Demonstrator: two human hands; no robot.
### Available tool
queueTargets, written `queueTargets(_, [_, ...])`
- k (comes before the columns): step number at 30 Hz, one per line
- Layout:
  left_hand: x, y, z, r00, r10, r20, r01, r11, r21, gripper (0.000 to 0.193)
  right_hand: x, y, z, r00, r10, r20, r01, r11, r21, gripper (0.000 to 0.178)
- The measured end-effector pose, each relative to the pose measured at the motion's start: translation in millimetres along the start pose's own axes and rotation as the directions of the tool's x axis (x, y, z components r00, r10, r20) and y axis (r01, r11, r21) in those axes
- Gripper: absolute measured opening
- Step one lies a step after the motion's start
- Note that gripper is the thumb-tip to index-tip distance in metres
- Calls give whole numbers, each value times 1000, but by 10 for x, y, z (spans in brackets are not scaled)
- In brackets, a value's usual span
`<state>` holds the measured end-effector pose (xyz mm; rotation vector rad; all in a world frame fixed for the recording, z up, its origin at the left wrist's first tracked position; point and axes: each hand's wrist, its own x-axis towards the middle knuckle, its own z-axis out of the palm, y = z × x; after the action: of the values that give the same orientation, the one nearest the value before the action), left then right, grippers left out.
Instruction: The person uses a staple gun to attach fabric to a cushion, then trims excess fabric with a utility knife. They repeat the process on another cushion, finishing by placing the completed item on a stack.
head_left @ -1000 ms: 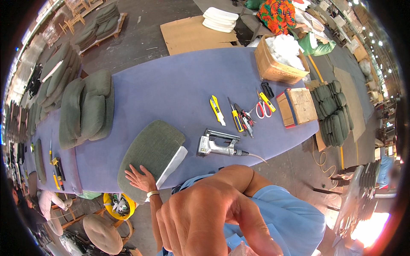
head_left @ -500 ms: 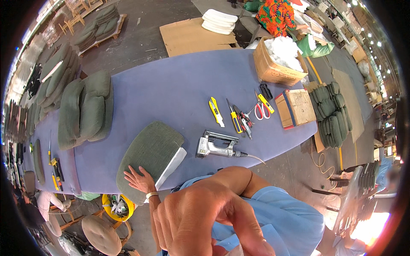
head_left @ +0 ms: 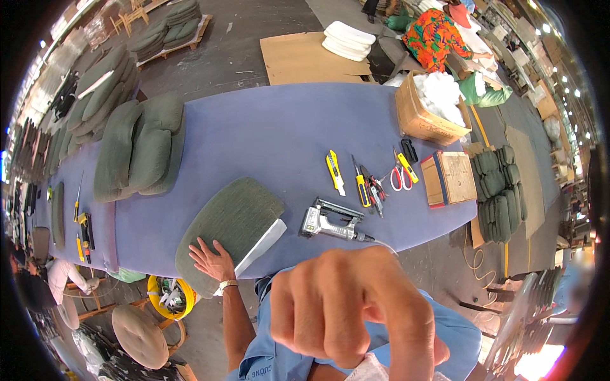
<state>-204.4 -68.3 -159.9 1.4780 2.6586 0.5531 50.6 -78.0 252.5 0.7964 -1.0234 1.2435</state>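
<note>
My left hand (head_left: 213,259) lies flat with spread fingers on a dark green ribbed seat cushion (head_left: 232,219). The cushion has a white strip along its right side and overhangs the near edge of the blue-topped table (head_left: 267,127). Large and close in front of the view is my right hand (head_left: 349,305), its fingers curled in. Whatever those fingers may hold is hidden; a bit of white material shows below them. A silver staple gun (head_left: 330,220) with an air hose rests on the table right of the cushion.
Beyond the staple gun lie a yellow cutter (head_left: 335,171), a screwdriver (head_left: 361,186), pliers (head_left: 375,193) and red-handled scissors (head_left: 401,178). Two boxes (head_left: 432,127) (head_left: 450,178) stand at the right. Green cushions (head_left: 140,146) are piled left. A yellow bucket (head_left: 188,297) sits below; a person (head_left: 432,38) works beyond.
The view has shifted, so the table and tools appear further right and lower. My right hand has moved right in the picture, its fingers more curled. My left hand stays on the cushion.
</note>
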Motion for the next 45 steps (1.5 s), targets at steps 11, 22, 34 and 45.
queueTargets(11, [-24, 231, -261, 999, 2, 39, -2, 1000, 2, 62, 11, -62, 101, 999, -28, -44, 18, 978, -208, 32])
queueTargets(22, [-23, 185, -229, 999, 20, 30, -20, 1000, 7, 62, 21, -84, 59, 998, -54, 45, 64, 963, -262, 28])
queueTargets(34, [-39, 246, -214, 998, 39, 39, -38, 999, -9, 62, 7, -64, -105, 1000, -6, -2, 5, 952, -307, 40])
queueTargets(45, [-34, 177, -156, 999, 12, 40, -11, 1000, -13, 62, 190, -151, -24, 998, 69, -7, -66, 921, -384, 18])
